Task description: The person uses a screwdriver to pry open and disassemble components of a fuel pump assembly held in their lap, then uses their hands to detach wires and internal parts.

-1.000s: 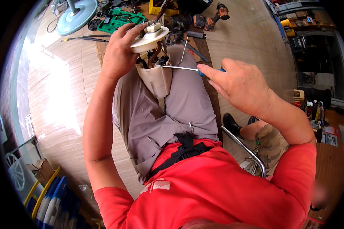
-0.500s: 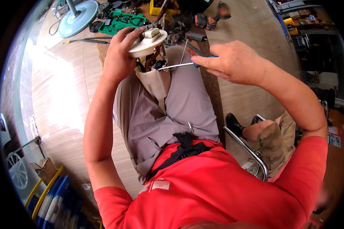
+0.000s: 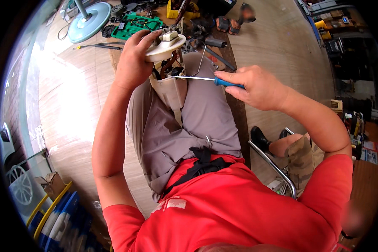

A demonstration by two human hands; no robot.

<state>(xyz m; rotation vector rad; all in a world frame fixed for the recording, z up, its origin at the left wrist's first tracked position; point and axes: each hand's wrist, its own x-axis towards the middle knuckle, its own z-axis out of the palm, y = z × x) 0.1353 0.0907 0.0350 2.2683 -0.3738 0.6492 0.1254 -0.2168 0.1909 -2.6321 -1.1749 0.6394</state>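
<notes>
Since the earlier frame the right hand (image 3: 258, 87) has swung back toward the body, tilting the blue screwdriver (image 3: 229, 82) it's gripping. Left hand (image 3: 134, 59) grasps the white lid (image 3: 165, 49); the pale housing (image 3: 170, 92) sits between the thighs (image 3: 206, 113). Looks like prying near the rim; next move calls for steady tip control, imo.

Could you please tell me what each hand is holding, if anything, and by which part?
The left hand grips the white plastic assembly by its round top flange; the right hand holds the screwdriver by its blue handle.
</notes>
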